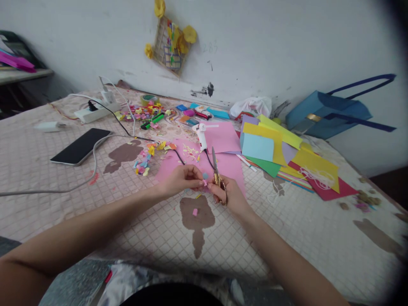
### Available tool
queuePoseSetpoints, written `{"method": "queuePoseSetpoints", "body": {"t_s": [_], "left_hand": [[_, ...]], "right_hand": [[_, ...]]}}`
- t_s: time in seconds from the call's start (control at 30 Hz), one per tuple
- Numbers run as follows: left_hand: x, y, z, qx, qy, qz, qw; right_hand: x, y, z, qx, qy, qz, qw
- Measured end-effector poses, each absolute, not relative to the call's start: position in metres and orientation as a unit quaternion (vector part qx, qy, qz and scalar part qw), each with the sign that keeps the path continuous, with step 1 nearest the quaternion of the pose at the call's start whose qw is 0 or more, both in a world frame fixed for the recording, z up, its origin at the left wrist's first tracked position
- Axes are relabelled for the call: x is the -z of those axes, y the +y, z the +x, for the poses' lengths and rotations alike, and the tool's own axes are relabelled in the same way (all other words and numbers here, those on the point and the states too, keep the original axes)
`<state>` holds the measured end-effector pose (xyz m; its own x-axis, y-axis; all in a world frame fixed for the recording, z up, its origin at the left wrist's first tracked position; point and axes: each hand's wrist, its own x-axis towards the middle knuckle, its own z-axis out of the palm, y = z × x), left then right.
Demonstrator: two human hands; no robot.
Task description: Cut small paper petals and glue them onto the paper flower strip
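Observation:
Between my fingertips is a small pink paper piece point(205, 182). My left hand point(185, 180) pinches it from the left side. In my right hand point(228, 193) a pair of gold-handled scissors point(216, 170) is held, blades pointing up and away; its thumb and finger also come up to the pink piece. Under and beyond the hands lies a pink paper sheet point(234, 170) with small pale cut scraps point(191, 153) on it. A white glue gun point(201, 136) stands just past the scissors. Nearer to me, a pink scrap point(195, 212) rests on a worn brown patch of the tablecloth.
At right are stacked coloured papers point(264, 146), white string point(318, 178) and a blue bag point(328, 112). To the left lie a phone point(81, 146), a power strip point(95, 111) and trailing cables. Paper flowers point(145, 159) and a green cutter point(153, 121) sit behind the left hand.

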<state>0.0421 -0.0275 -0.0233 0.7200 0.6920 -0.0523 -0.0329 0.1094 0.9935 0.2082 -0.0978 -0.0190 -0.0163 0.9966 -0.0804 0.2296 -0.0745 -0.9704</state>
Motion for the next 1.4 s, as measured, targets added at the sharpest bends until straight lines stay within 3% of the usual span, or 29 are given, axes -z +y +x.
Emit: {"method": "queuePoseSetpoints", "body": {"t_s": [0.63, 1.1, 1.4], "left_hand": [[0.020, -0.029, 0.043, -0.261, 0.274, 0.638, 0.670], [0.021, -0.030, 0.043, -0.265, 0.305, 0.646, 0.648], [0.023, -0.031, 0.043, -0.254, 0.303, 0.655, 0.644]], "right_hand": [[0.016, -0.100, 0.206, -0.455, -0.558, -0.573, 0.392], [0.027, -0.099, 0.207, -0.495, -0.516, -0.542, 0.442], [0.024, -0.099, 0.207, -0.504, -0.525, -0.553, 0.406]]}}
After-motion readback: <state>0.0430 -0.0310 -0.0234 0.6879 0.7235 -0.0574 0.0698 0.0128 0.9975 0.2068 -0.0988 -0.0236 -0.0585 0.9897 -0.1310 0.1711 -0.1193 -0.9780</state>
